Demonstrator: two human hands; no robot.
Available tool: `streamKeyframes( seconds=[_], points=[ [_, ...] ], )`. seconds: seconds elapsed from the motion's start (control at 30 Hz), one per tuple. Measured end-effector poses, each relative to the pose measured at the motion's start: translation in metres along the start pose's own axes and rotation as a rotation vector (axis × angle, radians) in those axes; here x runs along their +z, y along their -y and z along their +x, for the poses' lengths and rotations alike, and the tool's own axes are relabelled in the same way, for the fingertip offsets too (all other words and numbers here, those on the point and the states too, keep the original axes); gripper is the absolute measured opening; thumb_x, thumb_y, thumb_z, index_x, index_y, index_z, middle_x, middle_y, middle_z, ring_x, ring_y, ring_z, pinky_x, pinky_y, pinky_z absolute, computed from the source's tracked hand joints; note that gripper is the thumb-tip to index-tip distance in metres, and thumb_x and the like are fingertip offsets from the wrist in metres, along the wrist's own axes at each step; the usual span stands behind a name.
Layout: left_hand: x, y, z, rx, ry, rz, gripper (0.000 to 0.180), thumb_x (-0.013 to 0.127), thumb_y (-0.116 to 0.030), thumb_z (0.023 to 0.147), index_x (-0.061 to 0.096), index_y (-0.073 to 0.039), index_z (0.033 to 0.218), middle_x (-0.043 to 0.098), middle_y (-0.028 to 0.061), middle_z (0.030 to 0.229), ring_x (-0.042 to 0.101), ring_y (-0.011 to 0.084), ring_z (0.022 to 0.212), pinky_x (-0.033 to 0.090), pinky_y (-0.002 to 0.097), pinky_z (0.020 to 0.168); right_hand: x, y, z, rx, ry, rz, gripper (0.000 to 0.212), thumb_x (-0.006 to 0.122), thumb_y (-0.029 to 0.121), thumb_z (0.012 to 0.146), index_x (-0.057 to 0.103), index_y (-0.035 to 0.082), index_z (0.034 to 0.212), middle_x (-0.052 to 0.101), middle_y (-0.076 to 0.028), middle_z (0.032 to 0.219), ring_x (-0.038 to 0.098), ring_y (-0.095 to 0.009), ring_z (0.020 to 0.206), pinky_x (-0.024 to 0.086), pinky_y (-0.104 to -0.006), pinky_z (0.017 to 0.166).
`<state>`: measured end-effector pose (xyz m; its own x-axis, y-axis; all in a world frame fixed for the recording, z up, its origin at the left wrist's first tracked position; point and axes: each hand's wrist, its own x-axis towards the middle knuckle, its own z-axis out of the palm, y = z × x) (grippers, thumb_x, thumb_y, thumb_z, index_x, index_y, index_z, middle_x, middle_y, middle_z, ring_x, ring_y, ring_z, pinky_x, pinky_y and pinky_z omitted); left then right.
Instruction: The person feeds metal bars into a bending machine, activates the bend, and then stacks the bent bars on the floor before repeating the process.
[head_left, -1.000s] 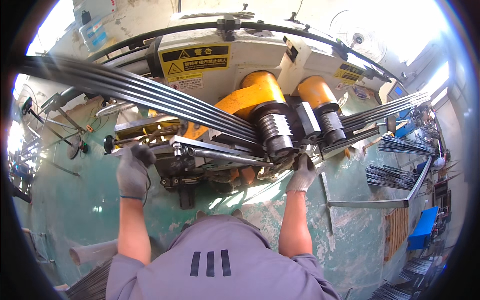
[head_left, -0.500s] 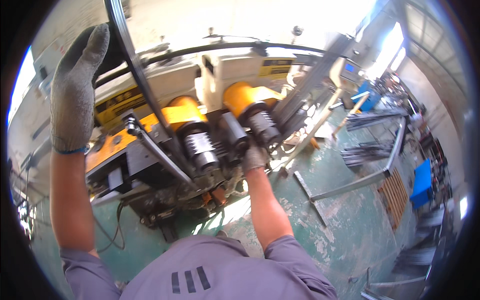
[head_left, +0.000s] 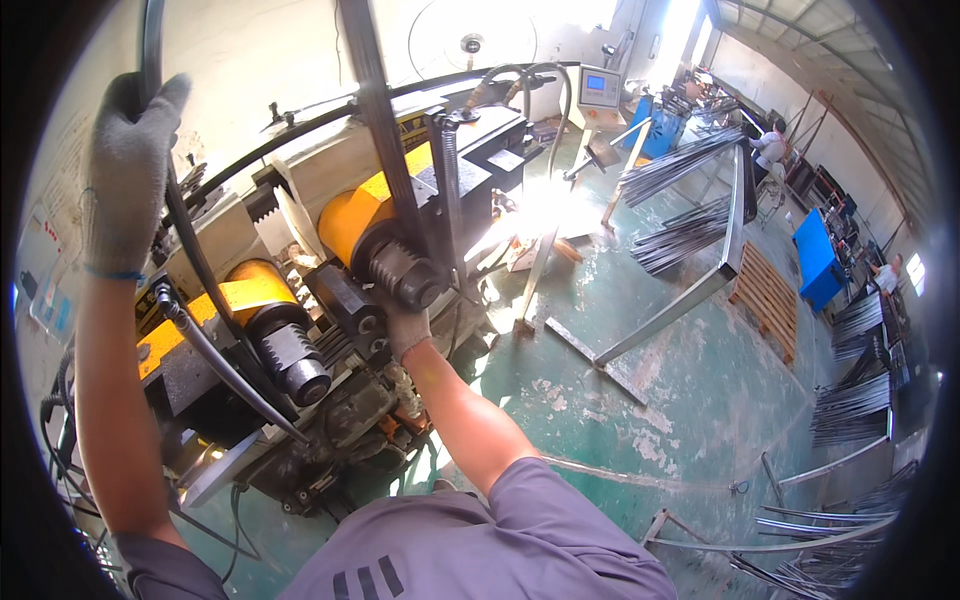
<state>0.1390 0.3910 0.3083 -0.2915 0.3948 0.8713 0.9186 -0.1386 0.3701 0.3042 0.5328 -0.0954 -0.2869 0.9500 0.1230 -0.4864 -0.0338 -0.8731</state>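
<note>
over the green floor, dark bars, spread low a second ago, are now being held steeply at the machine. the left hand is being kept raised against one bundle, the right hand partly hidden by a roller; neither grip can be told.

No wording is reading clearly anywhere; a yellow-and-black warning label is showing on the far side of the pale machine body, partly covered, its print blurring; farther right, a blue screen is glowing on a pale control box, its characters appearing too small to make out; three dark stripes are marking the grey shirt at the near edge
</note>
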Motion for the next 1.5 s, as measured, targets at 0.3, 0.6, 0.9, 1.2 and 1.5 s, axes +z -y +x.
streamKeyframes(
  seconds=[0.3, 0.6, 0.9, 1.2, 1.5],
  points=[
    [0.006, -0.002, -0.009, -0.277, 0.181, -0.271, 0.026, 0.061, -0.021, 0.103, 0.063, 0.0, 0.118, 0.056, -0.001, 0.074, 0.053, 0.0084, 0.06, 0.043, 0.0237, 0.057, 0.003, 0.005, -0.001, -0.065, -0.069, -0.075, 0.026, 0.075, 0.018, 0.096, 0.076, 0.003, 0.118, 0.075, -0.006, 0.108, 0.071, -0.016, 0.095, 0.057, -0.0348, 0.082],
    [0.012, 0.006, -0.014, -0.229, 0.093, -0.21, 0.036, 0.053, -0.016, 0.102, 0.062, 0.004, 0.131, 0.053, -0.0008, 0.072, 0.049, 0.0079, 0.06, 0.042, 0.0247, 0.056, 0.001, 0.0, 0.002, -0.053, -0.054, -0.104, 0.025, 0.075, 0.016, 0.096, 0.075, 0.003, 0.118, 0.076, -0.006, 0.106, 0.072, -0.017, 0.092, 0.058, -0.0349, 0.08],
    [0.009, 0.005, -0.012, -0.253, 0.135, -0.291, 0.035, 0.055, -0.009, 0.1, 0.055, 0.004, 0.133, 0.057, 0.001, 0.079, 0.054, 0.0069, 0.063, 0.045, 0.0223, 0.058, -0.003, -0.004, 0.0, -0.162, -0.042, -0.337, 0.034, 0.075, 0.021, 0.097, 0.073, 0.002, 0.125, 0.076, -0.011, 0.118, 0.071, -0.022, 0.109, 0.055, -0.0393, 0.095],
    [0.007, 0.01, -0.012, -0.239, 0.166, -0.293, 0.037, 0.055, -0.009, 0.102, 0.055, 0.005, 0.136, 0.058, 0.0007, 0.08, 0.055, 0.0065, 0.065, 0.045, 0.022, 0.059, -0.001, 0.001, -0.001, -0.147, -0.051, -0.328, 0.038, 0.076, 0.021, 0.096, 0.071, 0.002, 0.129, 0.075, -0.012, 0.124, 0.07, -0.024, 0.115, 0.054, -0.0404, 0.099],
    [-0.029, 0.038, -0.021, -0.347, 0.161, -0.271, 0.037, 0.055, -0.013, 0.103, 0.059, 0.005, 0.135, 0.06, 0.0017, 0.083, 0.058, 0.0086, 0.07, 0.05, 0.0245, 0.067, -0.01, -0.028, 0.011, -0.102, 0.054, -0.22, 0.036, 0.076, 0.014, 0.096, 0.07, 0.001, 0.129, 0.075, -0.011, 0.116, 0.073, -0.022, 0.1, 0.058, -0.0363, 0.086]
  ],
)
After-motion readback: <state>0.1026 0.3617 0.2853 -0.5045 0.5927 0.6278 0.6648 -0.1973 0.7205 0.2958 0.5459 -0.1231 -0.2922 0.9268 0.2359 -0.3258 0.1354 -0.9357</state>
